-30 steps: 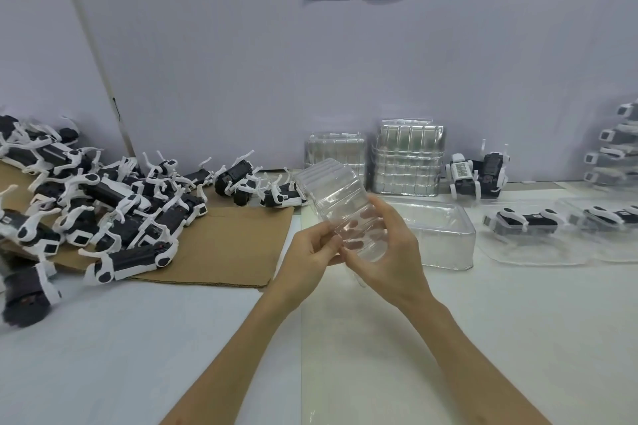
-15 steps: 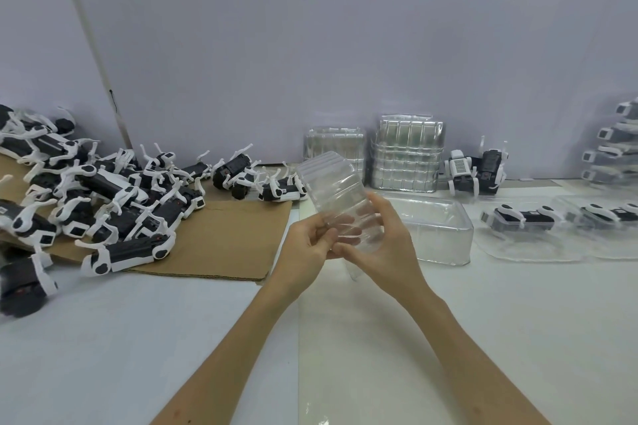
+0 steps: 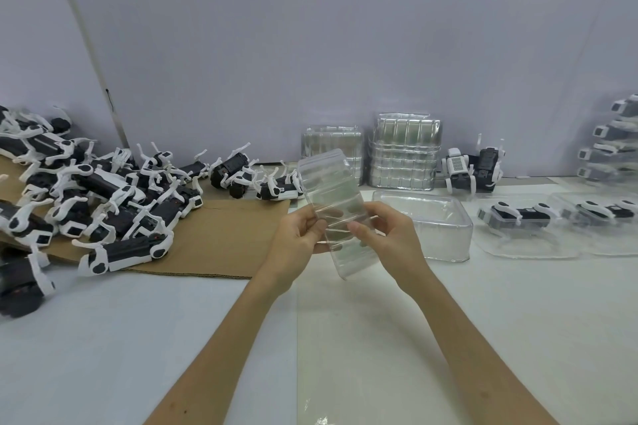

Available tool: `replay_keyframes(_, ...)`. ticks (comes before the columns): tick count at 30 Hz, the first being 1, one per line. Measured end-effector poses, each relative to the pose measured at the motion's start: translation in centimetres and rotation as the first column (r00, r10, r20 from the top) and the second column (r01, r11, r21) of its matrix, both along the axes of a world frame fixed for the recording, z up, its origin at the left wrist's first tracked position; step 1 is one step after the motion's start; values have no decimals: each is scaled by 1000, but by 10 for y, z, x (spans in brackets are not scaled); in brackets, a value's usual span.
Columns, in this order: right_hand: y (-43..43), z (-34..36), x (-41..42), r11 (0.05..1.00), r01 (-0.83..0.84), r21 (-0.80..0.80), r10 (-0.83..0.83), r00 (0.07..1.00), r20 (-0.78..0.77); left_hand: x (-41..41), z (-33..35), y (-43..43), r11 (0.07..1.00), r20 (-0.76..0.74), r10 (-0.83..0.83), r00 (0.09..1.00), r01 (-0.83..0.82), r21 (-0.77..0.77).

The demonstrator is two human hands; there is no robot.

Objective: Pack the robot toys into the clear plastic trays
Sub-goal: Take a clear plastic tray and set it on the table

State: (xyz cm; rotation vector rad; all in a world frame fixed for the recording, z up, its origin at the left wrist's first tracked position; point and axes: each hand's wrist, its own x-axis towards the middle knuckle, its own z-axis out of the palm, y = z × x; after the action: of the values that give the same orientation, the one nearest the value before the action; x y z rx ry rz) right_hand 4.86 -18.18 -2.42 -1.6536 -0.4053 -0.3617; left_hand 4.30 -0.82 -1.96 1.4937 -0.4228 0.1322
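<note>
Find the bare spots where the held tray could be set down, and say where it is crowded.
Bare: the table near left, in front of the cardboard; and near right, before the packed trays. Crowded: the toy pile and the tray stacks at the wall.

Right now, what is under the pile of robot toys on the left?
A brown cardboard sheet lies under the robot toys. The pile covers its left part, so anything beneath there is hidden.
</note>
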Motion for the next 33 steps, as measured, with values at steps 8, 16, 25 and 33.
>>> replay_keyframes(8,2,2,2,999,2,40,-2,1000,-9,3,0,4,998,6,55,998,-55,9)
replay_keyframes(16,2,3,1,998,-2,66,2,1000,2,4,0,5,996,4,93,996,-93,7)
replay_keyframes(25,-1,11,1,990,20,139,-25,999,33,9,1,13,989,15,149,989,-149,16)
replay_keyframes(33,-21,15,-5,991,53,122,-67,992,110,12,8,62,814,-126,456,881,-470,-341)
